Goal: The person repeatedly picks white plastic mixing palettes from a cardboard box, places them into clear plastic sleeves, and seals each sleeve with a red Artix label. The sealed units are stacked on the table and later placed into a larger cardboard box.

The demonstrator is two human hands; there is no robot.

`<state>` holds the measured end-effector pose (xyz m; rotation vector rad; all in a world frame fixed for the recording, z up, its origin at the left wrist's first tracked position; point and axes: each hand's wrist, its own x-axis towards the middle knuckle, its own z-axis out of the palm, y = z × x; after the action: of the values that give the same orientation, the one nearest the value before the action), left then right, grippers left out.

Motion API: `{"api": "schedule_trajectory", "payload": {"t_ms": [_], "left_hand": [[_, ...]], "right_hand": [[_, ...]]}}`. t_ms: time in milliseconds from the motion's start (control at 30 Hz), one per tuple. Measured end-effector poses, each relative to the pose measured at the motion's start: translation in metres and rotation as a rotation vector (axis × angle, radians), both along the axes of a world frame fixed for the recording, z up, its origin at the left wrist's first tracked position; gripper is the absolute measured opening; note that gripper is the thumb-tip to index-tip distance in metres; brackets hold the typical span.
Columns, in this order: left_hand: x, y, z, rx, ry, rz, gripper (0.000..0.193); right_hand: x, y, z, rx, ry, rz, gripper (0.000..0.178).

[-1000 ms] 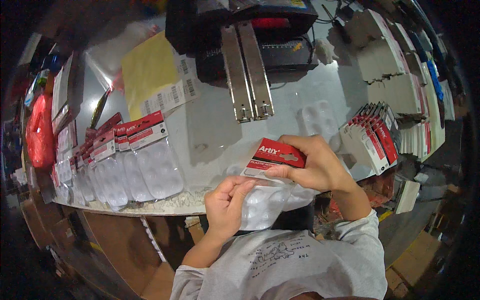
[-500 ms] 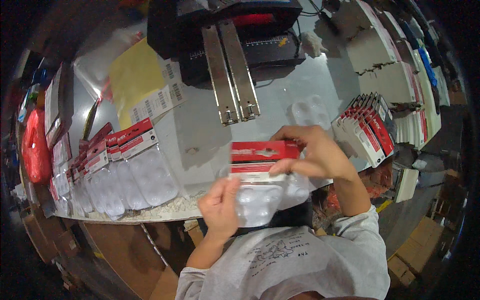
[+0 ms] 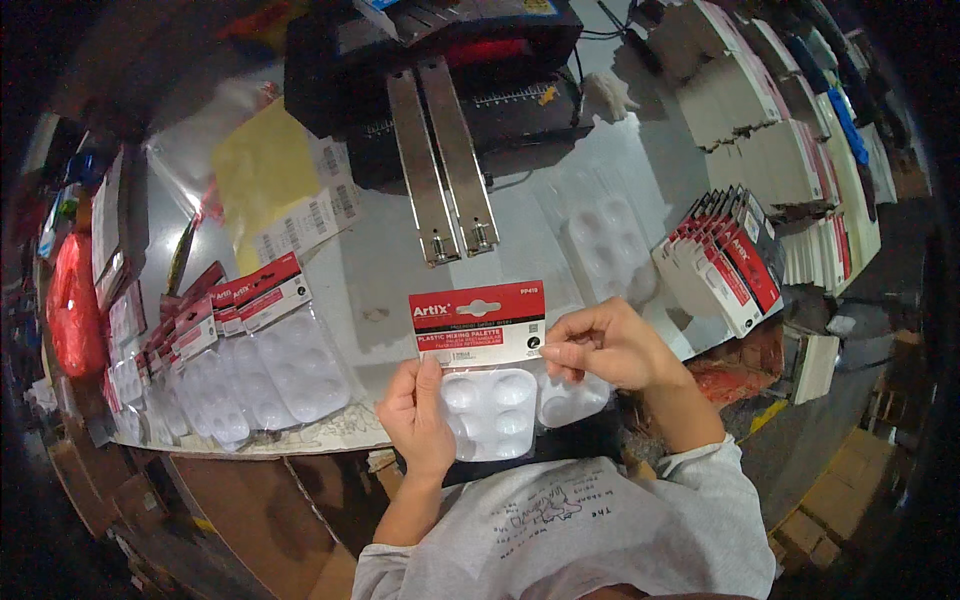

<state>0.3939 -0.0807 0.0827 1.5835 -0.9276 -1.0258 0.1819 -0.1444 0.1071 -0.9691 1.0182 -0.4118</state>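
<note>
I hold a white plastic palette with round wells (image 3: 487, 412), topped by a red and white header card (image 3: 478, 322), upright in front of my chest. My left hand (image 3: 420, 415) grips its lower left side, thumb on the front. My right hand (image 3: 603, 345) pinches the card's right edge. A second clear plastic piece (image 3: 572, 398) shows just under my right hand, behind the palette.
A row of finished packaged palettes (image 3: 240, 365) lies fanned at the table's left. Loose white palettes (image 3: 607, 240) and a stack of folded header cards (image 3: 728, 262) sit at the right. A black machine with two metal bars (image 3: 445, 160) stands at the back. Yellow sheet (image 3: 262, 172) at back left.
The package has been turned from tilted to flat-on and upright. My left hand moved up onto its lower left side; my right hand shifted to the card's right edge.
</note>
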Motion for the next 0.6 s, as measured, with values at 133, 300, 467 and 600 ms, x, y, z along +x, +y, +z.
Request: {"api": "schedule_trajectory", "payload": {"t_ms": [133, 300, 467, 600], "left_hand": [[-0.004, -0.019, -0.012, -0.011, -0.022, 0.063, 0.025], [-0.004, -0.062, -0.025, -0.058, -0.141, 0.064, 0.024], [-0.002, -0.069, -0.034, -0.036, -0.100, 0.056, 0.024], [-0.001, -0.065, -0.035, -0.040, -0.166, 0.066, 0.021]], "right_hand": [[0.019, -0.014, -0.014, 0.090, -0.051, -0.155, 0.019], [0.033, -0.043, -0.036, -0.003, -0.209, -0.396, 0.016], [0.030, -0.051, -0.047, 0.057, -0.196, -0.395, 0.016], [0.034, -0.051, -0.031, -0.066, -0.054, -0.310, 0.015]]}}
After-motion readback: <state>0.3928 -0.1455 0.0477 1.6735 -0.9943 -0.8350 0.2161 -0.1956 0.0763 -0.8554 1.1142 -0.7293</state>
